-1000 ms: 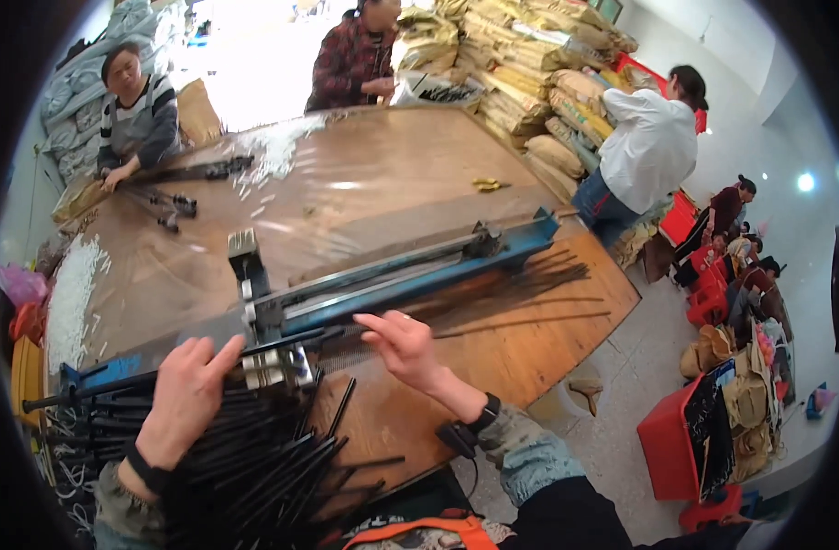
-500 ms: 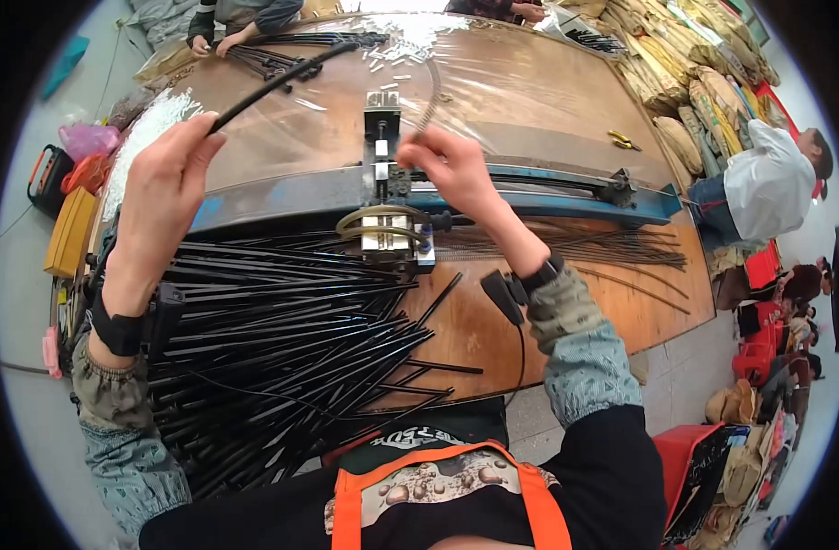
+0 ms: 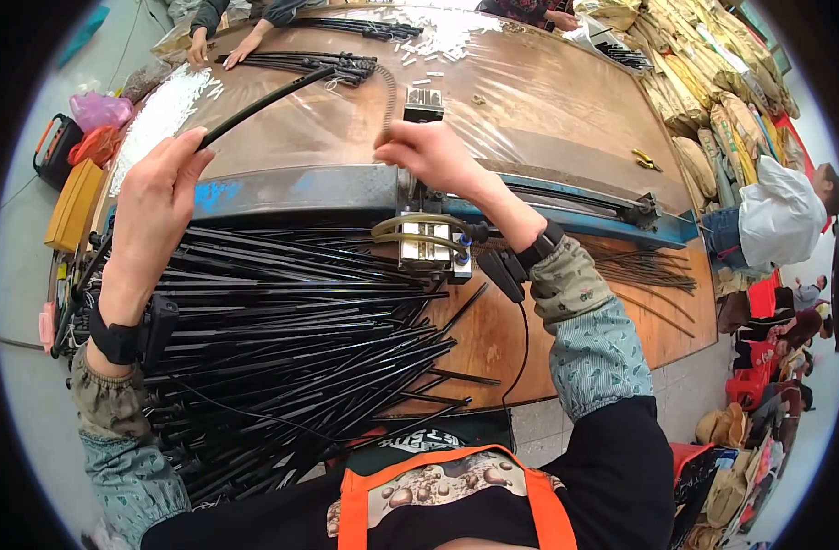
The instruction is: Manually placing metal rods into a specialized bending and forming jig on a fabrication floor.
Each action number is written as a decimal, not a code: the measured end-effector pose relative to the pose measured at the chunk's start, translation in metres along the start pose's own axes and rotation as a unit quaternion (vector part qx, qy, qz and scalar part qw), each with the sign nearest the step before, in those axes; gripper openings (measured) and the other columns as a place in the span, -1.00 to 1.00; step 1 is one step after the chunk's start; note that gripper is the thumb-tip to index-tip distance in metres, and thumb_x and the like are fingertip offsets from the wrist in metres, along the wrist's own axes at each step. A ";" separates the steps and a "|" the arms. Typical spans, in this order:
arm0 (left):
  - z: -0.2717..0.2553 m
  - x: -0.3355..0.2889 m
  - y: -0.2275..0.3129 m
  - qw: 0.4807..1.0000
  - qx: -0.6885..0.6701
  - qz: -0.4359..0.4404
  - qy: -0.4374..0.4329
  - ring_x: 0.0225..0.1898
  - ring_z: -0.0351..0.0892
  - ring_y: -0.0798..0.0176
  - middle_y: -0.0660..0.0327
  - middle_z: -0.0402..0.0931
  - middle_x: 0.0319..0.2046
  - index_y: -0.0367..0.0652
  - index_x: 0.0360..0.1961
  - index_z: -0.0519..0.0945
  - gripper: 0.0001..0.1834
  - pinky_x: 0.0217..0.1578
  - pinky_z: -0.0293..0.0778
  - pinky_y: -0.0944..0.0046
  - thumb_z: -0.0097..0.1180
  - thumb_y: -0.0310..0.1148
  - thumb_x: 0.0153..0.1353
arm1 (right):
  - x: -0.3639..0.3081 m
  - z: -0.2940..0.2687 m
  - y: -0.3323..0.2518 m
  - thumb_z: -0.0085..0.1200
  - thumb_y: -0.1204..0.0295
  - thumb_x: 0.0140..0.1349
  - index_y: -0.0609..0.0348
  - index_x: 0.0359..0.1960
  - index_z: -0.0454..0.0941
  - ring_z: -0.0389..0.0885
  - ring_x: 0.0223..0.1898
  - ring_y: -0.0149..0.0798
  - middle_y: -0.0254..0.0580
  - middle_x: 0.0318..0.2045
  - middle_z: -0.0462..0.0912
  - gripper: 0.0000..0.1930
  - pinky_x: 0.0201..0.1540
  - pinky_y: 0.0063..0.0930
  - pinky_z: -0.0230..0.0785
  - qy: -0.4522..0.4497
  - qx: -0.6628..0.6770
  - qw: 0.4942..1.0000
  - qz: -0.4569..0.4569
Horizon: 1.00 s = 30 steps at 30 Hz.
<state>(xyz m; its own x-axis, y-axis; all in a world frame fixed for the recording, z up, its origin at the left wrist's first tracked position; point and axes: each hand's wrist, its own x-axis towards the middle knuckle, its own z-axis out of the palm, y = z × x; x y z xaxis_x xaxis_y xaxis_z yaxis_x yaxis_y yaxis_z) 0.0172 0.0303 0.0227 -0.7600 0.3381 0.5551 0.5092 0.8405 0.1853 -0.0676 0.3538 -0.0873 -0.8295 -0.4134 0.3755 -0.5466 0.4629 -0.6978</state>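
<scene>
My left hand [image 3: 155, 197] is closed around the near end of a black tube [image 3: 263, 106], which slants up and away to the right over the table. My right hand [image 3: 428, 154] pinches a long, thin coil spring [image 3: 390, 96]. From my fingers the spring arches up and left toward the tube's far end; whether the two touch I cannot tell. Below my right hand sits a metal clamp block [image 3: 428, 246] with yellowish hoses, beside a blue rail [image 3: 566, 211]. A large pile of black tubes [image 3: 300, 312] lies between my forearms.
Loose springs [image 3: 644, 266] lie to the right on the wooden table [image 3: 493, 357]. White pieces [image 3: 167, 115] are heaped at the left edge. Yellow-handled pliers [image 3: 646, 160] rest at the right. Across the table a co-worker's hands [image 3: 245, 46] touch a bundle of black rods [image 3: 305, 61].
My right hand has moved left with the spring, bringing its arch closer to the tube's far end. My left hand keeps its hold. The view has shifted slightly.
</scene>
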 end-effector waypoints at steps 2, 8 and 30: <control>0.004 -0.001 -0.009 1.000 0.010 0.014 0.003 -0.39 0.55 -0.07 -0.02 0.55 -0.38 -0.30 -0.09 0.57 -0.76 -0.34 0.44 0.14 0.13 -0.41 0.28 | 0.009 0.011 -0.001 0.14 0.36 0.25 0.16 -0.32 0.60 0.66 -0.44 -0.27 -0.18 -0.50 0.67 -0.86 -0.35 -0.36 0.46 -0.054 -0.137 0.986 -0.079; 0.026 -0.005 -0.019 0.997 0.052 0.012 -0.051 -0.36 0.56 -0.07 0.02 0.54 -0.40 -0.18 -0.12 0.60 -0.80 -0.34 0.46 0.10 0.13 -0.35 0.27 | -0.038 -0.044 0.024 0.13 0.34 0.23 0.06 -0.33 0.59 0.61 -0.37 -0.10 -0.19 -0.49 0.60 -0.90 -0.26 -0.24 0.35 0.076 -0.302 0.943 -0.119; 0.177 0.036 0.030 0.979 -0.126 0.059 -0.151 -0.32 0.56 -0.13 0.05 0.54 -0.45 -0.19 -0.41 0.54 -0.76 -0.32 0.45 -0.03 0.11 -0.23 0.27 | -0.146 -0.123 0.071 0.17 0.43 0.22 0.17 -0.40 0.52 0.47 -0.32 -0.18 -0.26 -0.49 0.54 -0.89 -0.10 -0.33 0.20 0.168 -0.329 0.929 -0.016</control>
<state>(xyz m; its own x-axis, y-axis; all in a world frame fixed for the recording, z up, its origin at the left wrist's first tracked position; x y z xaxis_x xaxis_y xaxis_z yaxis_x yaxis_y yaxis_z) -0.0660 0.1426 -0.0954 -0.7553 0.5686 0.3260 0.6551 0.6702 0.3488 0.0005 0.5438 -0.1169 -0.7403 -0.2169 0.6363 -0.4308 0.8797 -0.2014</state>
